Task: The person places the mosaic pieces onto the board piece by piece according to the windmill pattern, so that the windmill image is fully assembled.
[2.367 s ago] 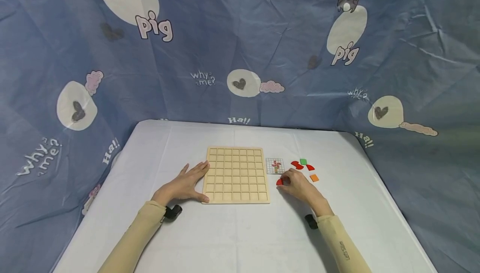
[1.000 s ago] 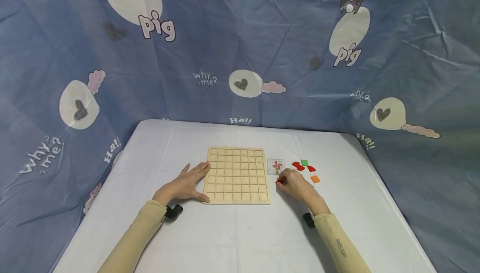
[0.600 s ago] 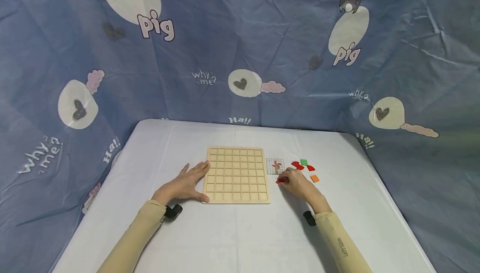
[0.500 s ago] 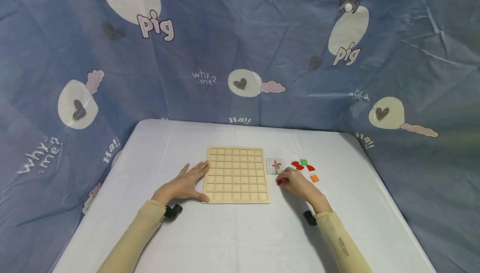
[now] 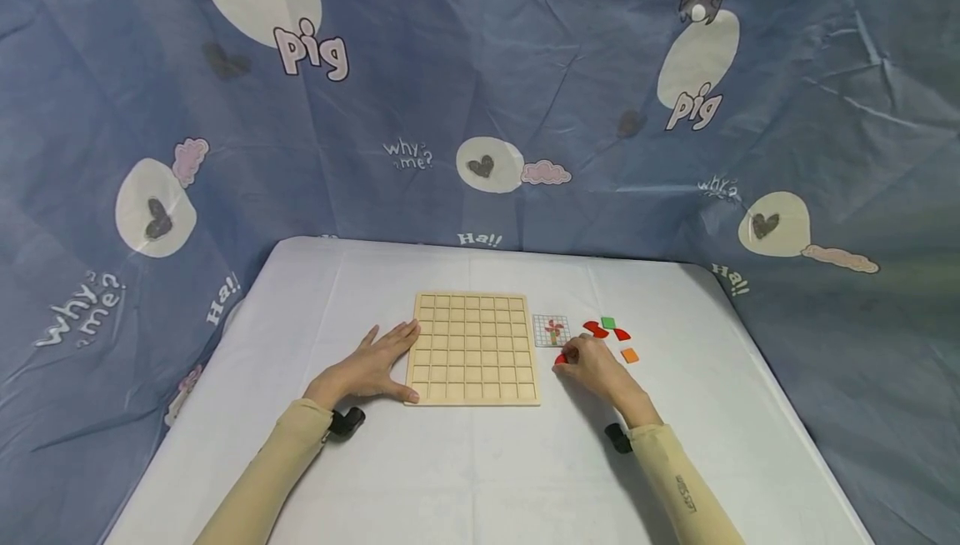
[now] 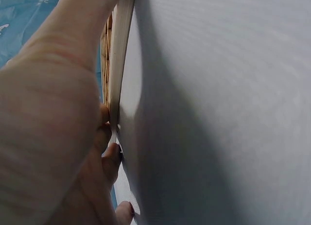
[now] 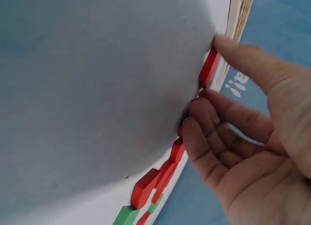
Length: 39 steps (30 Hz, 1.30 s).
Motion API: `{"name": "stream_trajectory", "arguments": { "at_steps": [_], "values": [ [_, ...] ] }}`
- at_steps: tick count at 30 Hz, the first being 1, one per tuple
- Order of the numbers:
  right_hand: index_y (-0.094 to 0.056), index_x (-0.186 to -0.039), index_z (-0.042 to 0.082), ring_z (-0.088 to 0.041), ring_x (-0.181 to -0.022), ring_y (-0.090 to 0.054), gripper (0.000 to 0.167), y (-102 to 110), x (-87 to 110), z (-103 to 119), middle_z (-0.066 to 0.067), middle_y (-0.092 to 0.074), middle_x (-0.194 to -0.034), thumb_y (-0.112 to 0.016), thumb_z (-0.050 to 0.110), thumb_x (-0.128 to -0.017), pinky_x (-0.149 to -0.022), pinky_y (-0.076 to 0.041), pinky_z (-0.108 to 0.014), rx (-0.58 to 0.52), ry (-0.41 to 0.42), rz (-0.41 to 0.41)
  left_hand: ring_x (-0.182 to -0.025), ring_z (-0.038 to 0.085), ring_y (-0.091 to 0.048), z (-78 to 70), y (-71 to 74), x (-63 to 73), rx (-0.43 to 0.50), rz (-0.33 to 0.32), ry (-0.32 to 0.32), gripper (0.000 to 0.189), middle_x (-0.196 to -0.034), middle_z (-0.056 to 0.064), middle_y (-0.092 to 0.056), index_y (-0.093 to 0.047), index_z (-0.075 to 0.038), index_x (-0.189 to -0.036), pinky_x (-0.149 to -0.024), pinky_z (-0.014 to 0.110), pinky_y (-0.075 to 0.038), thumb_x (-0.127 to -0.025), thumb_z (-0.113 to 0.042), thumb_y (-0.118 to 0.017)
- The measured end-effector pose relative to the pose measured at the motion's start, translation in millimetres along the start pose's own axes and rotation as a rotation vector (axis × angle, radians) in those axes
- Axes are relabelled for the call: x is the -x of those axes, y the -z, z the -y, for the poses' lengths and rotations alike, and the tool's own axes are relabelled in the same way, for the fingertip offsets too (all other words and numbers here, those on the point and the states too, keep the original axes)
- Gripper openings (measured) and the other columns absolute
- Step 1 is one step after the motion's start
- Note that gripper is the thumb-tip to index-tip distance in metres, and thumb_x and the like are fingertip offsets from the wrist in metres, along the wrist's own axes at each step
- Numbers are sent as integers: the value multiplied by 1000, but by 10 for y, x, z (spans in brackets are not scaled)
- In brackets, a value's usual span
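Note:
My left hand (image 5: 369,366) rests at the left edge of a wooden grid board (image 5: 472,349), thumb and fingers spread along its side. The board's square cells hold no pieces. To the right of the board, my right hand (image 5: 600,372) pinches a red quarter-circle tile (image 5: 561,358) between thumb and index finger. The right wrist view shows this red tile (image 7: 209,68) edge-on between the two fingertips, low over the white tabletop. Just beyond that hand lies a small pattern card (image 5: 542,340) printed with a grid and a red pinwheel.
Several loose red tiles (image 5: 622,334) lie to the right of the card. A green square tile (image 5: 608,322) sits among them, and an orange square tile (image 5: 630,355) lies nearer my right wrist. A blue printed cloth (image 5: 360,195) stands behind the white table (image 5: 480,470).
The red tile has turned in my right fingertips, from mostly hidden and tilted to showing its face. My left hand and the board have stayed in place.

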State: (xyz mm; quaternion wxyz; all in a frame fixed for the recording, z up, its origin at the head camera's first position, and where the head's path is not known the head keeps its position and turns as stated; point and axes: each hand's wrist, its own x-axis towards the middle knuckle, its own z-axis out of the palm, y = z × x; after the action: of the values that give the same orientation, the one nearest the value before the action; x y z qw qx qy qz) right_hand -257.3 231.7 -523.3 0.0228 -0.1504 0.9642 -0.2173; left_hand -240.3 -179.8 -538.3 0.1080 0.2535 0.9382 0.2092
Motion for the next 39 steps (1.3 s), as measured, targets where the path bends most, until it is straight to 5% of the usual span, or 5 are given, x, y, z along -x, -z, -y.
{"name": "stream_trajectory", "arguments": {
  "at_steps": [13,29,39],
  "values": [
    [-64,-83,3,-12,-68,-47,19,7,-31,71,-2,-53,-76,-78,16,-79,-57,-39,-22,9,-15,10,-150,30,-11,-13,24,-2,1,3,-3,126,-163,10,-11,-17,-4,-154,-119,61,1,-64,-72,-72],
    [-66,-90,5,-10,-70,-53,22,-39,-37,49,0,-60,-80,-78,18,-77,-60,-47,-22,-54,-32,-15,-150,31,-13,-9,4,9,0,-1,-5,126,-163,11,-12,-18,-3,-154,-119,62,0,-63,-72,-72],
    [-66,-88,4,-11,-68,-50,18,0,-142,154,0,-58,-75,-76,16,-78,-58,-44,-21,-105,65,-94,-150,30,-11,3,-3,9,1,2,-6,125,-163,11,-11,-17,-3,-154,-119,61,1,-64,-71,-72]
  ]
}}
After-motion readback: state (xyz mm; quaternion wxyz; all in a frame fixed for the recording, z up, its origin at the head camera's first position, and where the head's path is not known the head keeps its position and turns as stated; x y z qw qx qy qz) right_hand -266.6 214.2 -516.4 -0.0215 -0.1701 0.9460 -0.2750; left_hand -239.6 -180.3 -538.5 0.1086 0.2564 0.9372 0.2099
